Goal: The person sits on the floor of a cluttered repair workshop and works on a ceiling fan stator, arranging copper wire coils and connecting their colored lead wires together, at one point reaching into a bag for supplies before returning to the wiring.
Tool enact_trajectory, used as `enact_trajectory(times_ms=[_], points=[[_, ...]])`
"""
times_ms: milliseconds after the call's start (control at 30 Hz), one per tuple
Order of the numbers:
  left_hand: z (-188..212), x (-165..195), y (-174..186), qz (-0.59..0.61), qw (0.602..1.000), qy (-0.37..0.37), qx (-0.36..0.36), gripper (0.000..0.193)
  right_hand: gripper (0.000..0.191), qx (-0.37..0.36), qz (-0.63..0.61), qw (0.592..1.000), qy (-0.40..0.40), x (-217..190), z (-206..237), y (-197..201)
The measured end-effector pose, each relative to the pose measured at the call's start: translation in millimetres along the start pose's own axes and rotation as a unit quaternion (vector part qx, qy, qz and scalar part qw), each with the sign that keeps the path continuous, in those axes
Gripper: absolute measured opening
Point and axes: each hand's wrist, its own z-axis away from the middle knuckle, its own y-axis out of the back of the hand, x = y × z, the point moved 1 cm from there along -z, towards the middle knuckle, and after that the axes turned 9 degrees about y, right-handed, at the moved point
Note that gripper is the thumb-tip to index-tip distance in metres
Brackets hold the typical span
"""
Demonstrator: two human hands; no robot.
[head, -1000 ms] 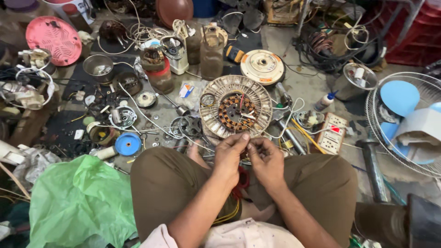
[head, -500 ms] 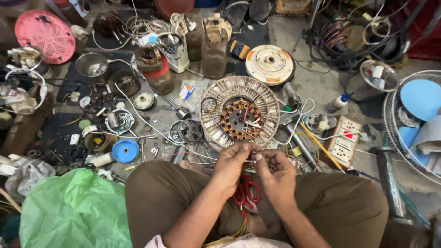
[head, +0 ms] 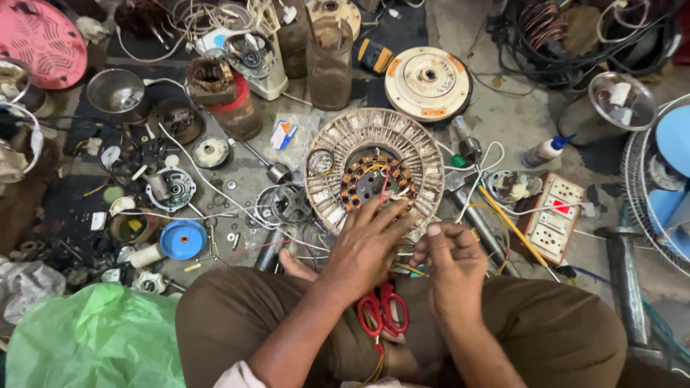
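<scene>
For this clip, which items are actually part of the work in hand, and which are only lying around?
In use: left hand, right hand, round motor stator, its thin wires.

Lying about: red scissors, cream round cover, socket board, blue disc, green plastic bag.

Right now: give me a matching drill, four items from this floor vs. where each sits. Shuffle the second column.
Items:
1. red-handled scissors
2. blue disc
3. green plastic bag
4. white switch board

Places:
A. bottom-left corner of the view
B. in the lap, between the left hand and right hand
C. right of the round fan motor
D. left of the person's knee, on the floor

Pairs: 1-B, 2-D, 3-A, 4-C
</scene>
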Motion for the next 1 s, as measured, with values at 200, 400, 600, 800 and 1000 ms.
enact_trajectory(times_ms=[200, 400, 600, 800, 1000], points=[[4, -24, -3, 0.018, 0.995, 0.081, -0.05, 0.025, 0.011, -0.006, 0.165, 0.985, 0.041, 11, -20, 8], [-6, -17, -5, -0.039, 0.988, 0.128, -0.072, 0.051, 0.01, 0.001, 0.13, 0.991, 0.014, 20, -16, 3], [-8, -7, -2, -0.107, 0.987, -0.01, -0.118, 0.044, 0.008, 0.045, -0.061, 0.993, -0.087, -3, -12, 3], [-3, -18, -1, -0.085, 0.991, 0.008, -0.102, 0.03, 0.009, 0.071, -0.071, 0.986, -0.133, -11, -23, 11], [-4, -25, -1, 0.004, 0.995, 0.057, -0.085, 0.023, 0.009, 0.038, 0.081, 0.994, -0.061, 0, -21, 9]])
